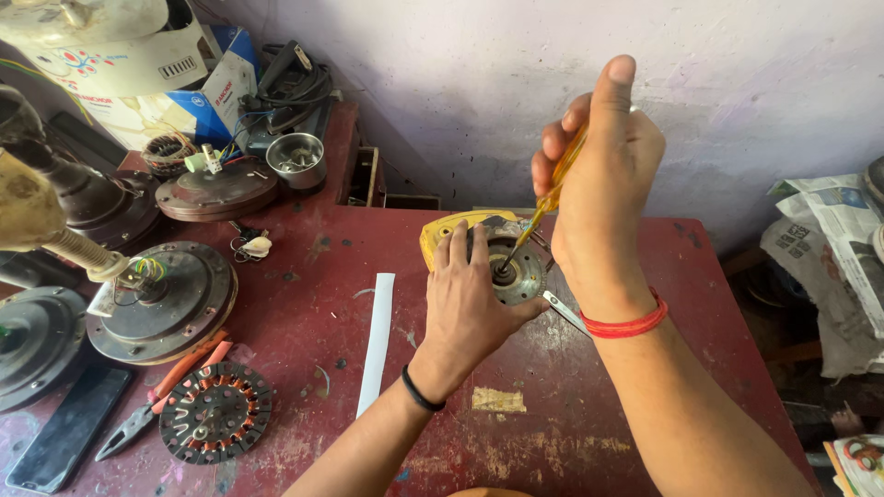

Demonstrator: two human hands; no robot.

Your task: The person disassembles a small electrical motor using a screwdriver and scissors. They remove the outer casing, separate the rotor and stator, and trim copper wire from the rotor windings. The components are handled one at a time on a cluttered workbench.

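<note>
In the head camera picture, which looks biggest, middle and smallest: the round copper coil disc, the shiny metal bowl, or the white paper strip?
1. Round copper coil disc
2. White paper strip, longer but narrow, so nearly alike
3. Shiny metal bowl, though it sits farther away

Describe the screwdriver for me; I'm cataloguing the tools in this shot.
The screwdriver has a translucent amber plastic handle and a thin metal shaft. It slants down to the left, its tip at the centre of a round grey metal motor part. The right hand grips the handle; the left hand rests on the motor part.

Worn red table [552, 433], pale scuffed wall [479, 74]
</note>
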